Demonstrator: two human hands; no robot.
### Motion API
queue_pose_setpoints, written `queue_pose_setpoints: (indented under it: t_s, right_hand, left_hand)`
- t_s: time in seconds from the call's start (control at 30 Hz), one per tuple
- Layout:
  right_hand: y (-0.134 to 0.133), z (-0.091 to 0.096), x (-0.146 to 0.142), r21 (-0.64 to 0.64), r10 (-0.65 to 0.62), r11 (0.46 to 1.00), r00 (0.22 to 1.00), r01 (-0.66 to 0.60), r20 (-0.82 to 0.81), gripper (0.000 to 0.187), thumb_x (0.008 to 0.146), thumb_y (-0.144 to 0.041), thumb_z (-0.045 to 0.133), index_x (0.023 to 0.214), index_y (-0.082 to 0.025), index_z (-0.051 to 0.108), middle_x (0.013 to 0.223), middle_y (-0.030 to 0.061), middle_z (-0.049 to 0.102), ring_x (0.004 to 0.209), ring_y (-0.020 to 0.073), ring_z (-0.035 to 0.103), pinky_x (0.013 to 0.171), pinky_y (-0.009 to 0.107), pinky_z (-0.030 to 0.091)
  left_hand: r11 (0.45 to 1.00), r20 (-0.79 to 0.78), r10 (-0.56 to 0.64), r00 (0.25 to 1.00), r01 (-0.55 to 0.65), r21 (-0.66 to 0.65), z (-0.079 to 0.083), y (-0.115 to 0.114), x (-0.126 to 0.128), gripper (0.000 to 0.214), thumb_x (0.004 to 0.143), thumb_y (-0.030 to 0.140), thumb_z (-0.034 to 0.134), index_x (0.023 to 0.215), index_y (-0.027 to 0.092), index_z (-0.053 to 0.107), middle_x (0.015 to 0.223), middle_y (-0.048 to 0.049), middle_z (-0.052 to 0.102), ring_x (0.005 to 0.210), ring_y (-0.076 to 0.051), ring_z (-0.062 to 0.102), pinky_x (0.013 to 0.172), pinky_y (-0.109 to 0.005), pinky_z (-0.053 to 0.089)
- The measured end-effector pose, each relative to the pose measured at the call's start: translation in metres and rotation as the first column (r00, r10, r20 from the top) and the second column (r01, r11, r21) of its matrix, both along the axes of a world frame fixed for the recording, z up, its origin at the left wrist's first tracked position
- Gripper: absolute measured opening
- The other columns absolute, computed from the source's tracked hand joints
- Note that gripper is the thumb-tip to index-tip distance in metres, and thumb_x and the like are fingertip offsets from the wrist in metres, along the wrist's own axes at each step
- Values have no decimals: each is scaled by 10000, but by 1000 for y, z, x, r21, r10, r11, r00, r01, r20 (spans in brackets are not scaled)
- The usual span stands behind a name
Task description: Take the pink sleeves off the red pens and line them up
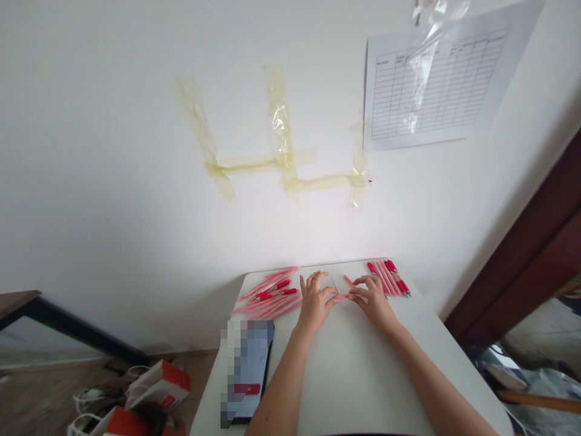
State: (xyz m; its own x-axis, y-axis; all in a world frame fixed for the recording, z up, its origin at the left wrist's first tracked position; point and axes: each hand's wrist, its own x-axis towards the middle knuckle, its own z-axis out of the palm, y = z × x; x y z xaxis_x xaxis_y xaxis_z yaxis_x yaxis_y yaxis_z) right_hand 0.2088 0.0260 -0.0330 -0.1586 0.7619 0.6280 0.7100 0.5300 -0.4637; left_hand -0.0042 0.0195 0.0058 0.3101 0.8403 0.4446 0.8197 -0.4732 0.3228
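My left hand [315,299] and my right hand [371,298] meet at the far middle of a white table [354,369]. Between their pinched fingertips they hold one pink pen [344,296] lying crosswise, just over the tabletop. A loose pile of pink and red pens [271,294] lies left of my left hand. A tidy row of red-capped pens [389,277] lies right of my right hand, at the table's back edge.
A phone [247,370] rests on the table's near left. The white wall behind carries tape strips [281,157] and a printed sheet [436,85]. Red and white boxes [154,387] sit on the floor at left; a dark wooden frame [531,260] stands at right.
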Motion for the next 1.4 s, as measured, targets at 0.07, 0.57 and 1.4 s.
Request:
queue_pose_setpoints:
  t_s: [0.07,0.57,1.4]
  right_hand:
    - [1,-1,1,0,-2,1000,1000,2,-14,262,941,-465,582,931,-296,782,1110,100,651,1122,300,514,946,514,498]
    - [-1,3,-5,40,27,999,1000,-27,-12,234,933,-370,614,792,-288,781,1094,89,694,1204,321,489,965,544,484]
    - [-3,4,-4,152,-97,984,994,89,47,152,930,-322,632,931,-320,784,1090,73,658,1221,308,457,989,516,461]
  left_hand:
    - [1000,0,5,1000,-5,-10,0,1,-1,147,854,391,711,977,321,752,1456,-32,530,1432,-287,374,1234,-681,105]
    - [1000,-97,11,995,-13,-17,8,-3,1,236,918,220,579,925,363,767,1394,27,588,1434,-302,353,1196,-750,-80]
    - [994,-5,102,995,-102,39,2,-5,7,195,888,192,624,884,303,785,1455,-52,465,1444,-321,318,1200,-750,85]
